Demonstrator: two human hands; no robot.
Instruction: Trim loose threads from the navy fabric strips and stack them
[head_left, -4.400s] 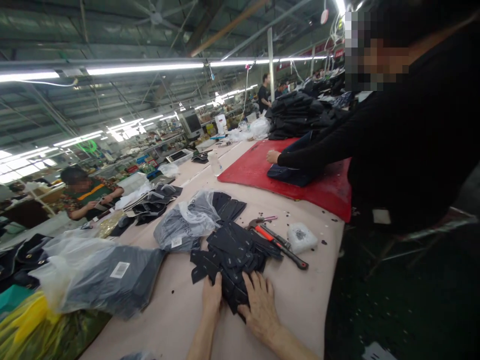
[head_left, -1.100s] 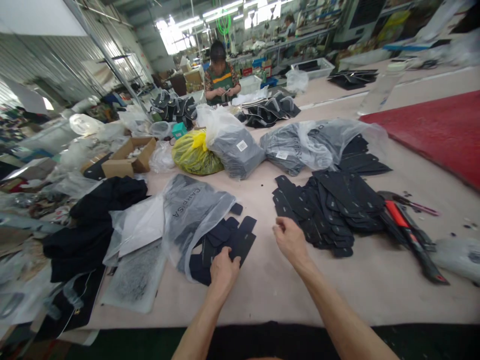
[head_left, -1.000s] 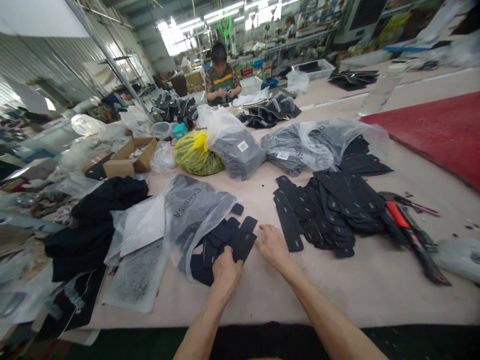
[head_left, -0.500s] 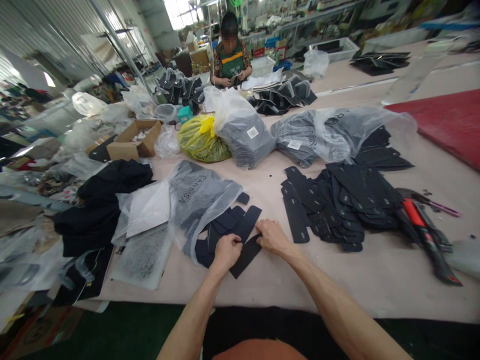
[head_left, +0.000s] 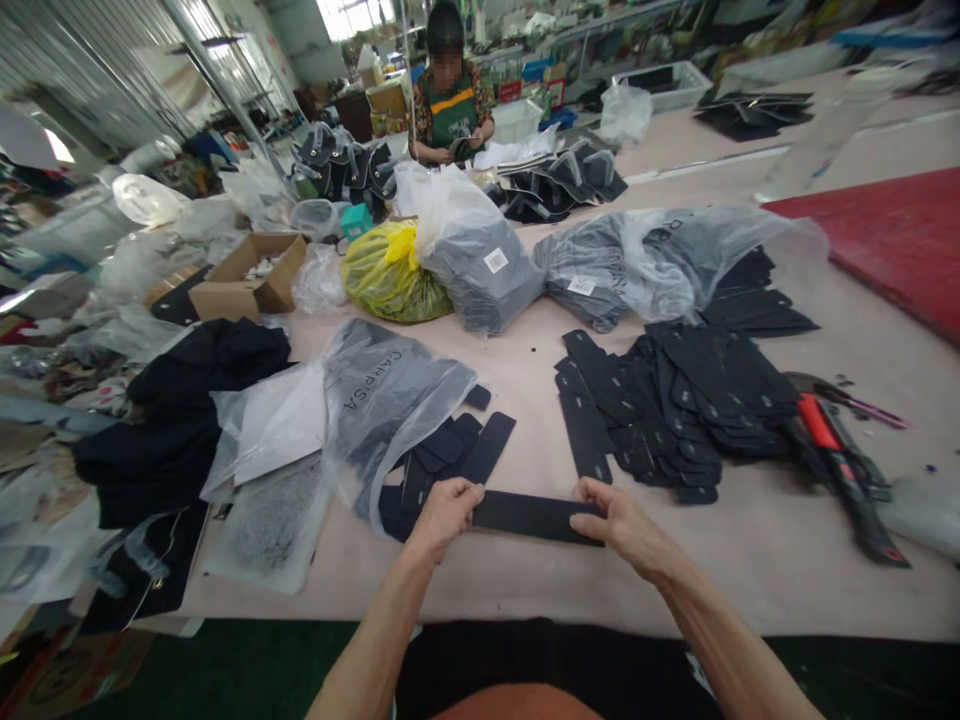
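A flat black strip (head_left: 529, 516) stretches level between my two hands near the table's front edge. My left hand (head_left: 448, 515) pinches its left end. On its right end, the thumb and fingers of my right hand (head_left: 611, 518) are closed. Just beyond my left hand, more dark strips (head_left: 491, 447) spill from the mouth of a clear plastic bag (head_left: 397, 385) printed "CARPISA". To the right of my hands lies a spread pile of black pieces (head_left: 675, 410) with small metal-looking bits on them.
A hammer (head_left: 844, 480) with a red and black handle lies right of the pile. Filled bags, including a yellow bag (head_left: 394, 275), stand behind, beside a cardboard box (head_left: 251, 275). Dark cloth (head_left: 180, 410) is at left. A co-worker (head_left: 450, 100) handles something across the table.
Both hands have drawn the black strip away from the bag's mouth. It has turned from slanted to nearly level, and my right hand has moved right. The view has shifted slightly.
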